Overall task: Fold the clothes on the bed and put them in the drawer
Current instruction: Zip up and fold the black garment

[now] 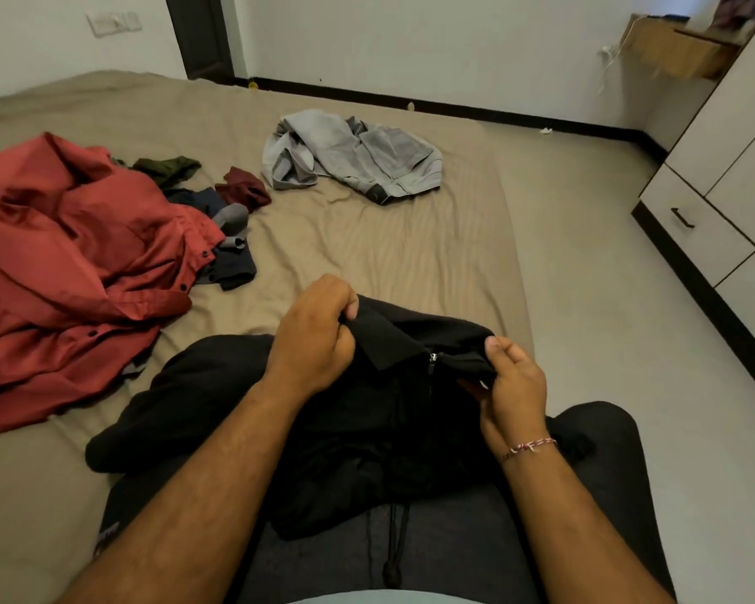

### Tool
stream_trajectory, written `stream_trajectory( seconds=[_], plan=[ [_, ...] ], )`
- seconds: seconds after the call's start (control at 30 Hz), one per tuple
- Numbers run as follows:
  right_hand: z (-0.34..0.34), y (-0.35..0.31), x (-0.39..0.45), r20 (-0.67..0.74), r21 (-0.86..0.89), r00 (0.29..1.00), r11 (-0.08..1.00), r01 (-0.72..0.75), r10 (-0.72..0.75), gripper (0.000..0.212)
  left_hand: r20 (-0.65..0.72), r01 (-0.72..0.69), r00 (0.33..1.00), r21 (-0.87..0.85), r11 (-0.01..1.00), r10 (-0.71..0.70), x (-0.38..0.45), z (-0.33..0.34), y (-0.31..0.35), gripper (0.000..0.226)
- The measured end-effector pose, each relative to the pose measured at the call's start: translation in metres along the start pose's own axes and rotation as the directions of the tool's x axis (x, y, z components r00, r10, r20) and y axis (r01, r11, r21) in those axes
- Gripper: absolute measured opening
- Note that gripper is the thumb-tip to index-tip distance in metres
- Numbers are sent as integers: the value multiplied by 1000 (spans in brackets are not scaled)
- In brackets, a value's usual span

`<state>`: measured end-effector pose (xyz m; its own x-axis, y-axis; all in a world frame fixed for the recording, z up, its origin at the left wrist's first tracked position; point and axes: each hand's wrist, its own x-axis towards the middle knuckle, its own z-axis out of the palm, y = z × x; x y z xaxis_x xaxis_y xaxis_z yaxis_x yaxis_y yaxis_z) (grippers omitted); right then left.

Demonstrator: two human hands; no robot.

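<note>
Folding stage: first garment in hand, nothing yet stowed.

The left hand is pinching the collar flap of the black zip jacket, and the right hand is pinching the collar on the other side of the zipper; each grip is closing narrowly on fabric. The jacket is lying bunched across the person's lap at the near edge of the bed, at 6 o'clock, not yet folded. Remaining work, as judged here: the red shirt at 9 o'clock, the small dark garments just beside it at 10 o'clock, and the grey jeans at 12 o'clock are all lying crumpled. The drawer is standing closed at 3 o'clock across open floor, so it is still needing to be opened. No folded item is showing anywhere.
</note>
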<state>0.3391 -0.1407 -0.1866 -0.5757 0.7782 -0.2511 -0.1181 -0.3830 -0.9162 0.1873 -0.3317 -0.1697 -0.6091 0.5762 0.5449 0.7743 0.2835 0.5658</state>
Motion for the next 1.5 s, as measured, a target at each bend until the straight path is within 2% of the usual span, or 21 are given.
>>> stream_trajectory(
  seconds=[0.1,0.23,0.3,0.37,0.43,0.5,0.6,0.77,0.83,0.9,0.93,1.0,1.07,1.17,1.23,1.27,1.3,1.33,1.4,1.43,1.5],
  plan=[
    [0,1,1,78,27,997,999,-19,16,18,210,84,976,-156,984,-50,-1,-1,-5,15],
    [-2,10,1,173,-14,985,1000,-19,21,20,99,-38,992,-372,927,80,0,-1,12,24],
    [-1,11,1,223,-23,974,999,35,-29,20,196,-41,974,-354,934,117,0,5,16,32],
    [-1,11,2,222,-28,974,998,51,-44,20,403,-14,907,-265,964,124,-1,10,14,42],
    [-2,12,3,171,-35,985,999,24,-17,20,578,8,810,-178,984,98,-3,12,9,37],
    [-3,12,6,108,-47,994,999,-19,24,19,657,-33,750,-73,997,73,-1,13,5,28],
    [-1,9,8,51,-10,997,998,-59,59,18,664,-189,746,157,969,38,5,9,5,9],
    [41,-35,22,138,236,989,969,-79,48,17,536,-52,827,-227,973,169,49,-32,38,8],
    [70,-71,37,197,295,980,955,-29,-31,19,649,-21,738,-252,967,185,85,-63,54,15],
    [102,-114,52,193,368,972,928,51,-130,33,800,-21,590,-116,993,106,118,-91,65,26],
    [117,-139,58,185,411,966,907,89,-179,34,808,-92,586,-12,996,64,133,-103,68,27],
    [143,-183,67,155,462,954,872,160,-257,21,677,-220,728,87,972,104,154,-122,70,20],
    [160,-211,83,121,467,939,853,234,-323,12,431,-228,879,4,974,204,166,-134,73,23],
    [154,-214,131,152,274,909,900,338,-388,14,290,-164,936,-150,975,202,164,-130,67,63],
    [125,-192,152,165,-143,937,933,332,-308,7,354,-30,934,-47,998,45,148,-112,46,82],
    [106,-173,161,137,-357,957,889,288,-255,13,406,85,908,69,994,-106,136,-101,28,89],
    [84,-152,170,89,-533,968,810,244,-233,19,466,209,836,221,953,-291,122,-92,8,93],
    [64,-133,173,21,-626,974,757,189,-227,27,520,295,713,385,875,-469,104,-87,-12,94],
    [38,-98,171,-55,-668,971,731,138,-233,34,588,308,468,592,745,-660,63,-88,-41,84],
    [33,-81,166,-51,-690,966,708,151,-255,33,610,274,427,617,738,-668,43,-89,-52,72],
    [40,-57,141,32,-723,952,650,232,-304,32,605,184,518,611,770,-604,14,-95,-58,43]
  ],
)
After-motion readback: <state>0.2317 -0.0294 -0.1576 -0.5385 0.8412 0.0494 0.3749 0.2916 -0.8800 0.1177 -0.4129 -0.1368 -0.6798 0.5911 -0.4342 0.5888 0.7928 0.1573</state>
